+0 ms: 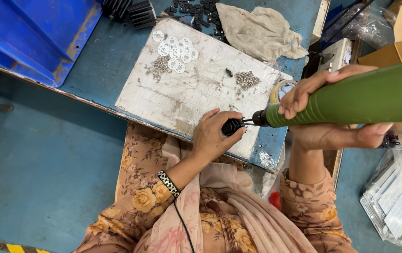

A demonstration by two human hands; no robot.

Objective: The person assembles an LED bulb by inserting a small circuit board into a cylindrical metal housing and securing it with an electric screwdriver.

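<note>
Right now we're pinching a small black part (232, 126) in our left hand (212, 136) at the board's (196, 93) near edge, right hand (325, 110) wrapped round the green screwdriver (350, 100) w/ bit touching it, screws (247, 80) & white washers (175, 47) waiting — probably early on.

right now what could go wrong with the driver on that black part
1. The left hand pinches the small black part right at the driver tip; a slip could jab a fingertip.
2. The part is held in the air off the board, so it may twist loose.
3. The screws lie loose nearby and could scatter.
</note>
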